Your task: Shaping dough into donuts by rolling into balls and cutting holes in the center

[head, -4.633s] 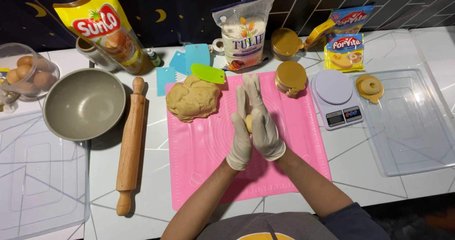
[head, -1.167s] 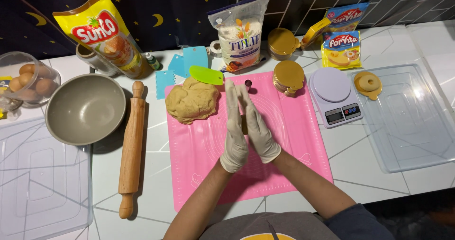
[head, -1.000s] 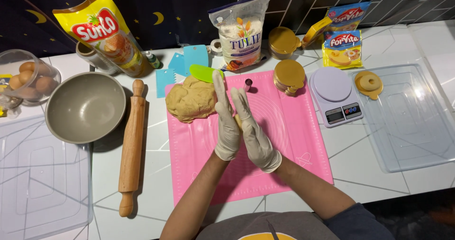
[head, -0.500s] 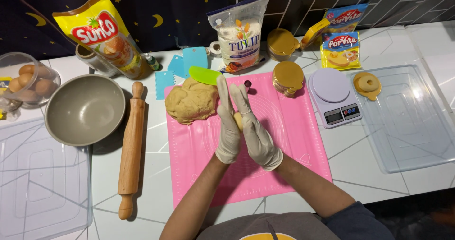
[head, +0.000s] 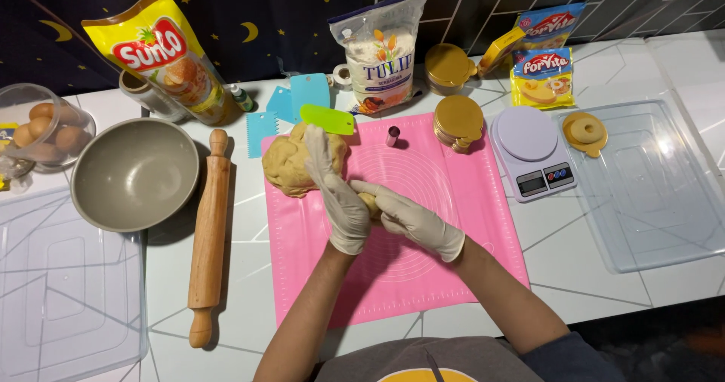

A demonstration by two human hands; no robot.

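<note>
A: Head camera, looking down: what are the gloved hands doing?

B: Both wear pale gloves and meet over a pink silicone mat (head: 423,231). The left hand (head: 337,193) lies flat, fingers pointing away from the person; the right hand (head: 411,217) crosses beneath it, fingers pointing left. A small piece of dough (head: 368,203) is pressed between the palms, only a sliver showing.

A: How does that differ from half a second ago?

B: Then the palms stood nearly upright, fingers side by side pointing away. Now the right hand has turned crosswise and the pair sits lower on the mat. Nothing else has moved.

A: And the surface around them?

B: A white tabletop with thin grey lines. The big dough lump (head: 291,163) sits at the mat's far left corner, a green scraper (head: 327,118) touching it. Left of the mat lie a wooden rolling pin (head: 209,231), a grey bowl (head: 136,172) and a clear tray (head: 60,291). To the right stand a kitchen scale (head: 531,152) and another clear tray (head: 649,193). A flour bag (head: 381,53) and oil pouch (head: 170,53) lean against a dark wall with moons and stars.
</note>
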